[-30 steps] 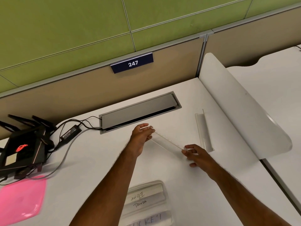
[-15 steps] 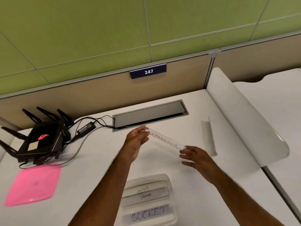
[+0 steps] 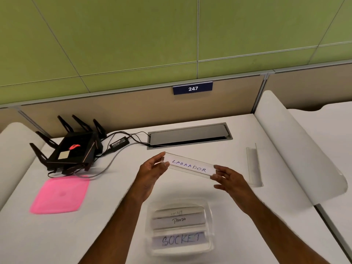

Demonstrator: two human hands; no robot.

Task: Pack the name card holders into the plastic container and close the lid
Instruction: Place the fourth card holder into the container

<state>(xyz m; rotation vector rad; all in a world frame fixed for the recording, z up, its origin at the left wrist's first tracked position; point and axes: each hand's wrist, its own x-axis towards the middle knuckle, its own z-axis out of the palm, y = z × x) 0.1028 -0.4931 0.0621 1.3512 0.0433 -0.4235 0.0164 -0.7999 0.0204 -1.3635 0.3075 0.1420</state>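
Observation:
A clear name card holder (image 3: 189,166) with a card reading LABRADOR is held in the air above the desk. My left hand (image 3: 152,171) pinches its left end and my right hand (image 3: 229,180) grips its right end. Below them, near the desk's front, sits the clear plastic container (image 3: 210,212) holding three holders, with cards reading PANDA and SOCKET showing. Another empty clear holder (image 3: 254,166) lies on the desk to the right. The pink lid (image 3: 60,195) lies flat at the left.
A black router (image 3: 72,149) with antennas and its cables and power brick (image 3: 120,143) sit at the back left. A grey cable hatch (image 3: 189,135) is set in the desk behind my hands. A white curved divider (image 3: 297,147) borders the right side.
The holder has been lifted off the desk and turned so its LABRADOR card faces me. The head view tilted down, bringing the container and lid further into view.

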